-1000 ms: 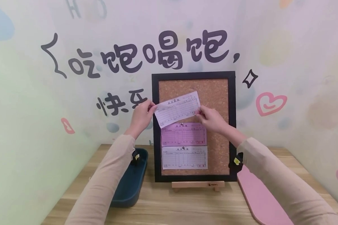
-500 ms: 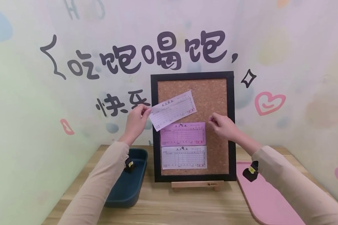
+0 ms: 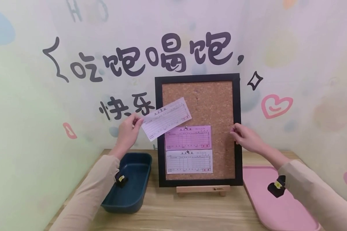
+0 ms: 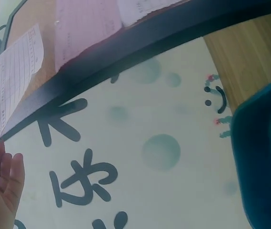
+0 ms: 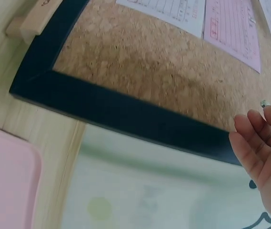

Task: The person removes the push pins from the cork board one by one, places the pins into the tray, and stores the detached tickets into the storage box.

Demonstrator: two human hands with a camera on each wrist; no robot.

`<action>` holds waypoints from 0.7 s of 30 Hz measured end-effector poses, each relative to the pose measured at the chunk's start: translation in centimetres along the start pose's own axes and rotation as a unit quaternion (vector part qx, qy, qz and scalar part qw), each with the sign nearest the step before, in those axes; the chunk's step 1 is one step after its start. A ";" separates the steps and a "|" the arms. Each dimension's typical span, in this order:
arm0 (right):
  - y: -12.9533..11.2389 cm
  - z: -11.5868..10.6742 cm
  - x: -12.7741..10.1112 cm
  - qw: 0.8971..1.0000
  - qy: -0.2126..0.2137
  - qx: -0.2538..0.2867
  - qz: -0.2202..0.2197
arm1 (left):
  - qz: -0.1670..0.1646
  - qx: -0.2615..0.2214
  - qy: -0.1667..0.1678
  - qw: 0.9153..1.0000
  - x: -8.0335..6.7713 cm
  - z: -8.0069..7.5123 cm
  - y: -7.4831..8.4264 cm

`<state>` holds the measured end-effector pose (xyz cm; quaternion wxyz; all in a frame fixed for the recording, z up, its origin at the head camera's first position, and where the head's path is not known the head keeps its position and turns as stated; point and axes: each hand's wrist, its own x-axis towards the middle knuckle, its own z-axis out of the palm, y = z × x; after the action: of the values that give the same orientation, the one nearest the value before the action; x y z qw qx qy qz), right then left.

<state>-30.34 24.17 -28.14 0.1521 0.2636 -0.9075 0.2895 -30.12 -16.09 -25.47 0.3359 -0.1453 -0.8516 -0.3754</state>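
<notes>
My left hand (image 3: 129, 130) pinches the left end of a white printed receipt slip (image 3: 167, 118), tilted in front of the corkboard's left frame. Pinned to the corkboard (image 3: 224, 106) below are a pink slip (image 3: 188, 141) and a second white slip (image 3: 189, 162), one above the other. My right hand (image 3: 247, 136) is in front of the board's right frame, fingers curled. At its fingertips in the right wrist view a small push pin (image 5: 264, 103) shows, pinched by thumb and finger. In the left wrist view the held slip (image 4: 18, 76) hangs from the fingers.
The board leans on a small wooden easel (image 3: 203, 190) on the wooden table (image 3: 202, 215). A dark blue tray (image 3: 140, 205) stands at the left, beneath my left forearm. A pink tray (image 3: 257, 192) lies at the right, partly under my right arm. A printed wall is behind.
The white slip has come away from the upper board and moved left and down with my left hand. My right hand has let go of the slip's right end and moved right and down.
</notes>
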 end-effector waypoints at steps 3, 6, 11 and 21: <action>0.3 -0.4 -0.5 1.000 0.004 -0.005 -0.009 | 0.002 -0.004 0.001 1.000 -0.6 -0.3 -0.6; 0.7 -0.6 -1.0 1.000 0.010 -0.011 -0.023 | 0.008 0.000 0.007 1.000 -1.2 -0.5 -1.2; 1.6 -0.6 -2.2 0.999 0.024 -0.019 -0.040 | 0.014 0.018 0.019 1.000 -2.6 -1.0 -2.1; 3.9 -0.5 -4.9 0.999 0.026 -0.022 -0.033 | 0.003 0.037 0.029 0.999 -5.6 -2.4 -4.2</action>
<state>-28.50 29.04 -31.61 0.1911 0.2818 -0.9004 0.2708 -26.96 -20.70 -30.39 0.3665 -0.1242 -0.8545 -0.3465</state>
